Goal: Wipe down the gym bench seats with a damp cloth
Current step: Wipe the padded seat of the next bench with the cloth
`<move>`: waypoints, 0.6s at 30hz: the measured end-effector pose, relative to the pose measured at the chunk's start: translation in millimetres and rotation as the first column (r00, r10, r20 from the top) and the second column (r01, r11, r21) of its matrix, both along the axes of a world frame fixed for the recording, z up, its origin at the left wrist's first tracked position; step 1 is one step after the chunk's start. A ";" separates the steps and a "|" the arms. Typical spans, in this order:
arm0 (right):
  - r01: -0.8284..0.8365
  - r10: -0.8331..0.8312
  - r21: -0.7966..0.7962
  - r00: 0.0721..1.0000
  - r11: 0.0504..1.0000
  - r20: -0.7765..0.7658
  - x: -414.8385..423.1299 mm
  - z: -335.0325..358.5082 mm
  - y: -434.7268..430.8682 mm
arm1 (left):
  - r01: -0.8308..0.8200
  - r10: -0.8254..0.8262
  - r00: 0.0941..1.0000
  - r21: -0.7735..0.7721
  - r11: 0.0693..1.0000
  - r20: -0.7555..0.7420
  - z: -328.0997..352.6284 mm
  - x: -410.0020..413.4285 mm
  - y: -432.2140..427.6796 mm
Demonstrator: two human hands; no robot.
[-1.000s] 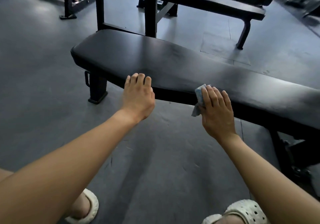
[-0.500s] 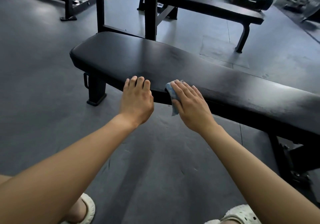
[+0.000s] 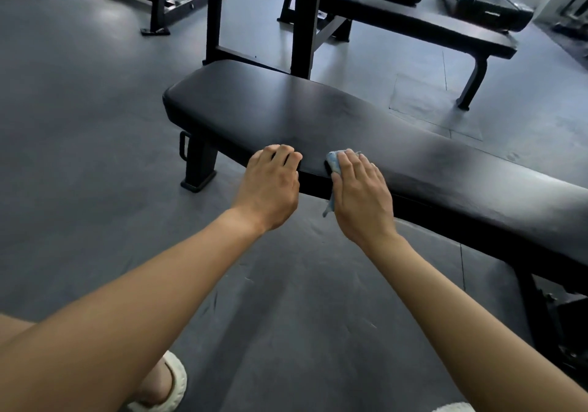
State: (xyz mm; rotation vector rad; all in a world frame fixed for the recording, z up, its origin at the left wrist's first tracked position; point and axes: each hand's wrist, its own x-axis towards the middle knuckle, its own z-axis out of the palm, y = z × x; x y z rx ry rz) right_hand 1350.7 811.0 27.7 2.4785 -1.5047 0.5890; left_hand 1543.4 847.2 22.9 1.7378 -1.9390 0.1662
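Left hand (image 3: 270, 185) hooks bent fingers over the edge of the black bench (image 3: 318, 119); right hand (image 3: 359, 195) — fingers flat — presses a blue cloth (image 3: 332, 160) beside it. Grey floor (image 3: 79, 125) below, 2nd bench (image 3: 429, 26) beyond.

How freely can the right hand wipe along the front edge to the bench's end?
Probably not freely: the left hand holds the bench edge just beside the cloth under the right hand, in that path. The bench top behind it lies bare.
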 end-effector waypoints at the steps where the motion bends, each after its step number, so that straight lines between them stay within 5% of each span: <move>1: -0.048 0.049 0.032 0.998 0.998 -0.035 14.0 2.0 -0.6 | 0.019 -0.019 1.000 -0.003 1.000 -0.010 0.5 3.8 -0.2; 7: -0.212 0.220 0.087 0.971 0.974 -0.099 45.1 11.6 -7.1 | -0.033 0.030 0.996 -0.030 0.999 -0.090 2.2 35.5 -1.7; 13: -0.145 0.143 -0.095 0.989 0.985 -0.025 49.7 -6.3 -3.9 | -0.237 0.241 0.962 0.044 0.970 -0.125 -2.8 84.8 -0.5; 18: -0.132 0.126 -0.047 0.984 0.990 -0.127 94.6 -2.8 -6.9 | -0.262 0.274 0.956 0.112 0.959 -0.109 -3.1 116.3 -6.4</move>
